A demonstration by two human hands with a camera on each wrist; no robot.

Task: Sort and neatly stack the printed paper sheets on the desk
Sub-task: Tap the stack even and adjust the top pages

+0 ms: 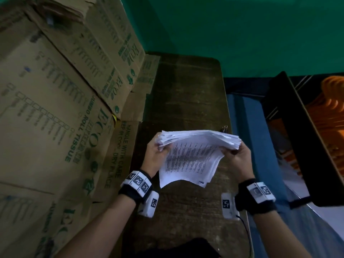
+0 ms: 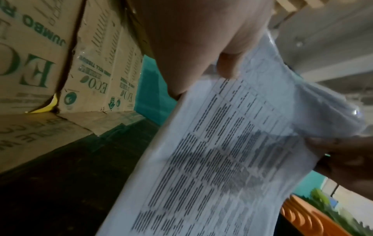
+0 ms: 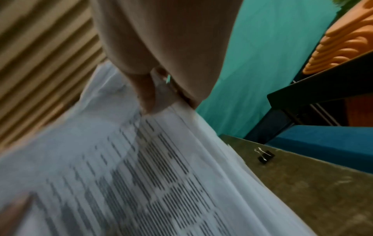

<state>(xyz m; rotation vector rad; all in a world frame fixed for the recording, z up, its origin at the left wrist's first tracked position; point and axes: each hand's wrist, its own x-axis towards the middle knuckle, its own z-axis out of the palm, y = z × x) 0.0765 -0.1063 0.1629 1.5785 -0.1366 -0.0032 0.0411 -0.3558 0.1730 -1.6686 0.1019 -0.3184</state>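
A thick bundle of printed paper sheets [image 1: 193, 155] hangs in the air above the dark wooden desk [image 1: 186, 94], its near edges drooping toward me. My left hand [image 1: 158, 151] grips the bundle's left end and my right hand [image 1: 236, 155] grips its right end. The sheets carry tables of blurred black text [image 2: 222, 159] and they fill most of the right wrist view [image 3: 131, 183]. In the left wrist view the left hand [image 2: 201, 47] holds the top edge of the sheets. The right hand [image 3: 161, 55] pinches them from above.
Stacked cardboard boxes [image 1: 55, 108] printed ECO line the desk's left side. A black binder clip [image 1: 224, 128] [image 3: 266, 155] lies near the desk's right edge. To the right are a blue surface [image 1: 247, 146] and a black-framed shelf [image 1: 301, 146] with orange items [image 1: 331, 101].
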